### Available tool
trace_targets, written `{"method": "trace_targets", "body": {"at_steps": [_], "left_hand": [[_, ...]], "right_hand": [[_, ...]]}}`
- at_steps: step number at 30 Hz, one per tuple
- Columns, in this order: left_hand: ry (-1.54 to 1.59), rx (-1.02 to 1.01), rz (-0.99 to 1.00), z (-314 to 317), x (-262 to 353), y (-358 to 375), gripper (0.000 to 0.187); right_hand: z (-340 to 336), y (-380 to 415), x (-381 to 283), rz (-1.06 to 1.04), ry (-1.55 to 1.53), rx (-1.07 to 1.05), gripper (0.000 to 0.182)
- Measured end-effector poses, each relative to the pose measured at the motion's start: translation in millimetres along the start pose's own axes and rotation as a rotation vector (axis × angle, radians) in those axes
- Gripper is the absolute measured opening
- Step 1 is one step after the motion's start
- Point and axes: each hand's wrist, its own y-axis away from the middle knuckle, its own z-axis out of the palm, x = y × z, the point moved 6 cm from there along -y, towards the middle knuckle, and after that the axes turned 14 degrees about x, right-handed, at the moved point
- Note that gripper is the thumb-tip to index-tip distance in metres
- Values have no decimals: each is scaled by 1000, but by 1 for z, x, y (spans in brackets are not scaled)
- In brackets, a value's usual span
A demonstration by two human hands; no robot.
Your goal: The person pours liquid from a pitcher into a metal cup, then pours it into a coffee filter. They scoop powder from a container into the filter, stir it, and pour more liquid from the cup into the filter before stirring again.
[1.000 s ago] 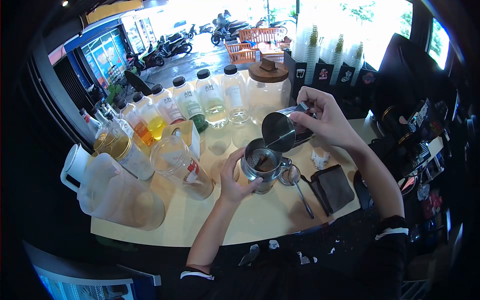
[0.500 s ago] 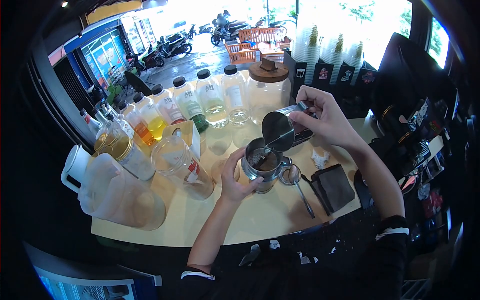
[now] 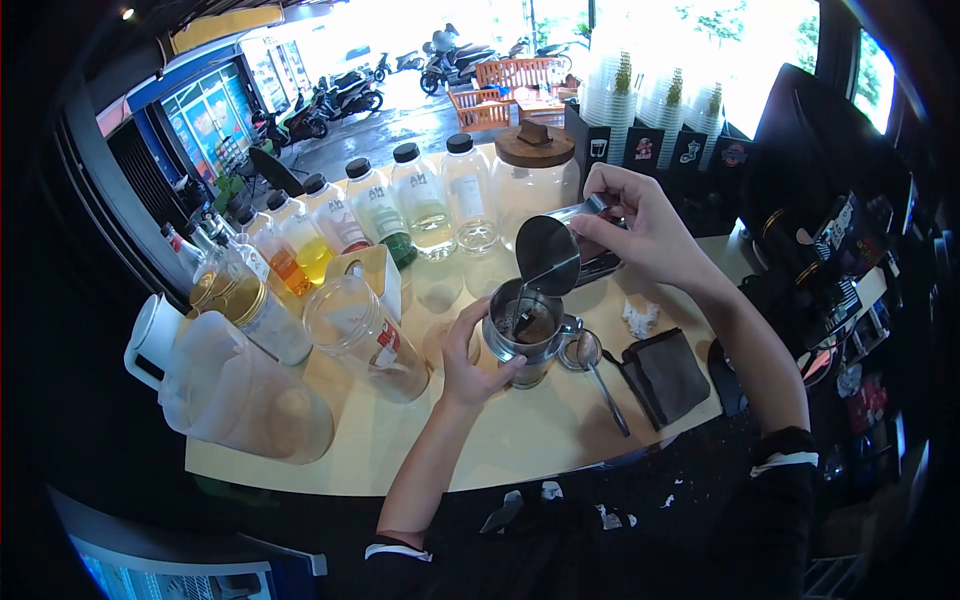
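My left hand (image 3: 470, 362) is wrapped around the left side of a metal cup (image 3: 527, 345) on the counter. Brownish contents show inside the cup, partly hidden, with something dark in the middle. Above it, my right hand (image 3: 635, 225) grips the handle of a metal pitcher (image 3: 549, 256), tilted to the left. A thin clear stream runs from the pitcher's lip into the cup. Just right of the cup lies a spoon (image 3: 603, 383), its bowl near a small round metal strainer-like piece (image 3: 572, 352).
A folded dark cloth (image 3: 668, 378) and crumpled tissue (image 3: 640, 318) lie at right. Clear jars (image 3: 370, 345) and a large plastic pitcher (image 3: 245, 390) stand at left. Behind are several black-capped bottles (image 3: 425, 205), a wooden-lidded jar (image 3: 535, 180) and stacked cups (image 3: 612, 95).
The metal pitcher and my right hand have shifted slightly left and up, and the pouring stream is more visible. My left hand has kept its hold on the metal cup.
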Motion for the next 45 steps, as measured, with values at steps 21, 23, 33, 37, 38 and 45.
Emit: {"method": "trace_targets", "body": {"at_steps": [21,23,33,37,38,45], "left_hand": [[1,-7,18,0,2,-1,72],[-16,-14,21,0,2,-1,73],[-13,-16,16,-1,3,-1,72],[-8,-16,25,0,4,-2,73],[-4,-13,20,0,3,-2,73],[-10,-12,16,0,4,-1,73]], "right_hand": [[-10,3,-3,42,-88,74,22],[-9,3,-5,-14,-59,62,16],[4,-4,7,-168,66,76,23],[5,-5,7,-196,123,96,24],[5,-5,9,-162,101,95,24],[-3,-2,9,-113,126,114,23]]}}
